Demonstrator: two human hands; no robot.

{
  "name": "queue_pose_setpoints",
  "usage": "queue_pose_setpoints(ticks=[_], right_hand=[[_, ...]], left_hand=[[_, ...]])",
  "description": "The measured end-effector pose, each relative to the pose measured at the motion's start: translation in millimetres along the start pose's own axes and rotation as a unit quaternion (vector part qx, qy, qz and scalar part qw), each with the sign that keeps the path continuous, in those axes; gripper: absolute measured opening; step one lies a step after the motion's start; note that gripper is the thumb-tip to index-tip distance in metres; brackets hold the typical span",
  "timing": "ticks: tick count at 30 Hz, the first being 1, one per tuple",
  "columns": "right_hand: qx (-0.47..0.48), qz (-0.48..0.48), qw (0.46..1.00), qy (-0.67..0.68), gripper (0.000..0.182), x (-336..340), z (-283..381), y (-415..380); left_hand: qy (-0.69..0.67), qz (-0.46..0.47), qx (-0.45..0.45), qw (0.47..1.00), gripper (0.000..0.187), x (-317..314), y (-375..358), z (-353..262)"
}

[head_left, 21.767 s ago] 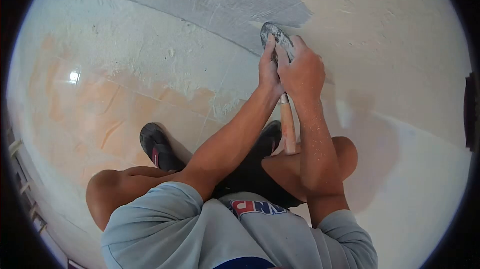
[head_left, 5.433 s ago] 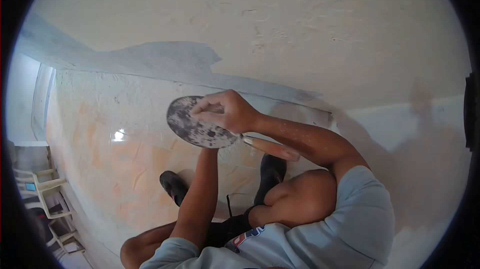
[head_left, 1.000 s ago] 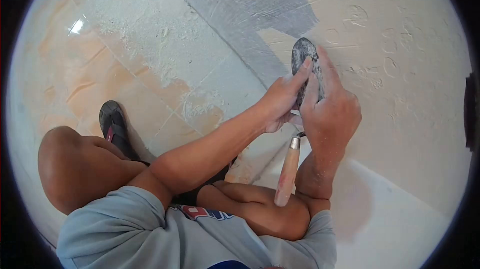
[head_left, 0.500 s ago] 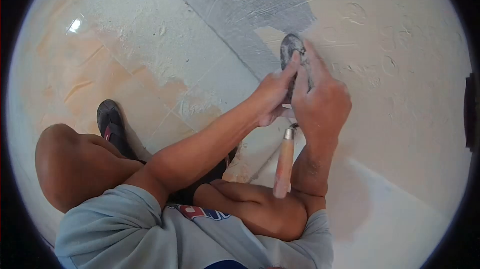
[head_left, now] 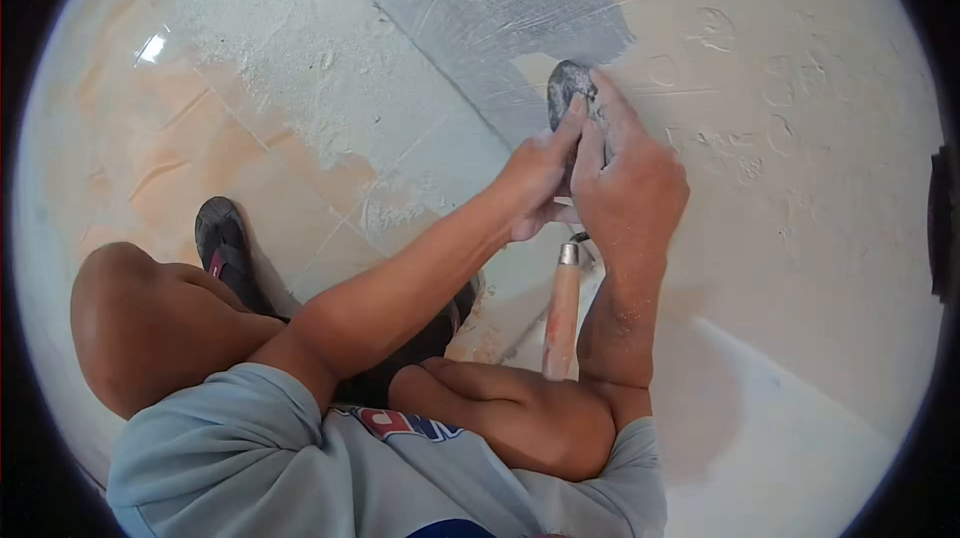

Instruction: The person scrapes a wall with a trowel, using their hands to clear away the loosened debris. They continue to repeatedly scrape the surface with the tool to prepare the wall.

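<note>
Both hands are closed around a trowel with a wooden handle [head_left: 562, 313] and a dark, rounded, dust-smeared blade [head_left: 566, 78]. The handle points down toward my lap, while the blade tip sticks out above my fingers. My left hand [head_left: 543, 176] grips the blade from the left side, thumb lying along it. From the right, my right hand [head_left: 632, 173] has its fingers pressed on the blade's face and edge. Much of the blade is hidden by the fingers. Just beyond the tip is a grey, streaked patch [head_left: 490, 8] on the pale wall surface.
Orange-beige floor tiles [head_left: 185, 148], strewn with pale dust and crumbs, lie to the left. A dark shoe [head_left: 222, 238] rests on them. Ridges and curled marks show on the cream surface [head_left: 800, 188] at right. My bent knee [head_left: 130, 328] is at lower left.
Both hands and the trowel have shifted slightly left and up. The grip looks the same, and the grey patch appears unchanged.
</note>
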State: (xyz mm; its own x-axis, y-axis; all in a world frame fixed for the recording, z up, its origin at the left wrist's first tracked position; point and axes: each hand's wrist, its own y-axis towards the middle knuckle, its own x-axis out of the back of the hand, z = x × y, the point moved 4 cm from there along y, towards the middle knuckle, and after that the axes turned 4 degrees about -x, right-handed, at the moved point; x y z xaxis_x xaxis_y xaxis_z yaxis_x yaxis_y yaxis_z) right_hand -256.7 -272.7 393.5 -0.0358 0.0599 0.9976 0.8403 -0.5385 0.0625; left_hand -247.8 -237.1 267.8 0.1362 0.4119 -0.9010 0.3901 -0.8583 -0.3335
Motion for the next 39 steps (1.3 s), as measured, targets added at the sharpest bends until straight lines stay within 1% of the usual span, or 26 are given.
queue_pose_setpoints(ticks=[1, 3, 4, 5, 7, 8, 12, 14, 17, 18, 19, 20, 21, 22, 23, 24, 26, 27, 29, 30, 32, 34, 35, 36, 38, 39], right_hand=[[0.003, -0.002, 1.000, -0.001, 0.043, 0, -2, 0], [0.032, -0.055, 0.998, 0.018, 0.041, 6, -7, -5], [0.015, -0.032, 0.999, 0.040, 0.041, 10, -10, -6], [0.015, -0.032, 0.998, 0.043, 0.041, 8, -8, -4], [0.007, -0.030, 0.999, 0.016, 0.042, 6, -4, -2], [-0.032, 0.042, 0.999, 0.005, 0.044, -1, -2, 5], [0.004, 0.036, 0.999, 0.029, 0.044, -4, -7, 2], [-0.015, 0.019, 0.993, 0.116, 0.043, 6, -10, -2], [0.018, 0.008, 0.997, 0.069, 0.043, -14, -5, 8], [0.036, 0.003, 0.998, 0.046, 0.045, -18, -5, 9], [0.030, 0.008, 0.997, 0.067, 0.044, -17, -7, 8], [0.029, 0.011, 0.997, 0.069, 0.044, -15, -11, 6], [0.037, -0.020, 0.991, 0.128, 0.044, -10, -16, 2], [0.047, -0.053, 0.980, 0.186, 0.044, -5, -17, 0], [0.025, -0.046, 0.981, 0.185, 0.040, -3, -16, -2], [0.026, -0.046, 0.982, 0.184, 0.040, -5, -12, 1], [0.022, 0.033, 0.993, 0.115, 0.033, -22, -8, 10], [0.050, 0.003, 0.992, 0.116, 0.029, -26, -7, 8], [0.040, 0.010, 0.989, 0.140, 0.029, -21, -15, 7], [0.029, 0.016, 0.986, 0.166, 0.029, -18, -16, 5], [0.032, -0.002, 0.985, 0.167, 0.029, -9, -10, 4], [0.002, 0.028, 0.995, 0.096, 0.030, -14, -4, 9], [0.009, 0.058, 0.995, 0.075, 0.028, -18, 2, 14], [0.009, 0.056, 0.996, 0.073, 0.028, -18, -1, 12], [0.024, 0.039, 0.988, 0.145, 0.028, -16, -6, 8], [0.015, 0.038, 0.989, 0.145, 0.028, -11, -10, 5]], left_hand=[[0.009, 0.007, -0.007, 1.000, 0.075, 2, 1, 0], [0.016, -0.033, 0.012, 0.999, 0.075, -3, -4, 5], [0.018, -0.036, 0.018, 0.999, 0.076, -11, -10, 5], [0.020, -0.037, 0.018, 0.999, 0.076, -9, -10, 3], [0.014, -0.071, -0.004, 0.997, 0.075, -5, -7, 5], [0.020, -0.066, -0.003, 0.998, 0.072, 12, 4, 9], [0.017, -0.084, 0.000, 0.996, 0.069, 3, -5, 6], [0.027, -0.071, 0.001, 0.997, 0.069, -1, -8, 7], [0.030, -0.110, -0.018, 0.993, 0.070, 20, 2, 4], [0.020, -0.052, -0.013, 0.998, 0.067, 23, 1, -2], [0.019, -0.051, -0.013, 0.998, 0.067, 19, 3, 1], [0.018, -0.082, -0.014, 0.996, 0.065, 15, 2, 6], [0.019, -0.114, -0.015, 0.993, 0.063, 10, -3, 7], [0.024, -0.114, -0.020, 0.993, 0.061, -3, -14, -1], [0.025, -0.115, -0.021, 0.993, 0.061, 1, -12, -3], [0.022, -0.110, -0.027, 0.993, 0.060, 7, -8, -1], [0.034, -0.106, -0.018, 0.994, 0.056, 29, 8, 3], [0.035, -0.103, -0.016, 0.994, 0.056, 27, 7, 5], [0.019, -0.091, -0.052, 0.994, 0.054, 25, 6, 4], [0.031, -0.124, -0.037, 0.991, 0.053, 13, -4, 2], [0.016, -0.112, -0.017, 0.993, 0.052, 4, -9, 2], [0.021, -0.113, -0.026, 0.993, 0.052, 20, 2, 3], [0.018, -0.113, -0.031, 0.993, 0.051, 28, 5, 1], [-0.005, -0.110, -0.023, 0.994, 0.051, 25, 3, -2], [0.012, -0.121, -0.018, 0.992, 0.052, 14, -3, -1], [0.032, -0.132, -0.013, 0.991, 0.052, 11, -7, 1]])
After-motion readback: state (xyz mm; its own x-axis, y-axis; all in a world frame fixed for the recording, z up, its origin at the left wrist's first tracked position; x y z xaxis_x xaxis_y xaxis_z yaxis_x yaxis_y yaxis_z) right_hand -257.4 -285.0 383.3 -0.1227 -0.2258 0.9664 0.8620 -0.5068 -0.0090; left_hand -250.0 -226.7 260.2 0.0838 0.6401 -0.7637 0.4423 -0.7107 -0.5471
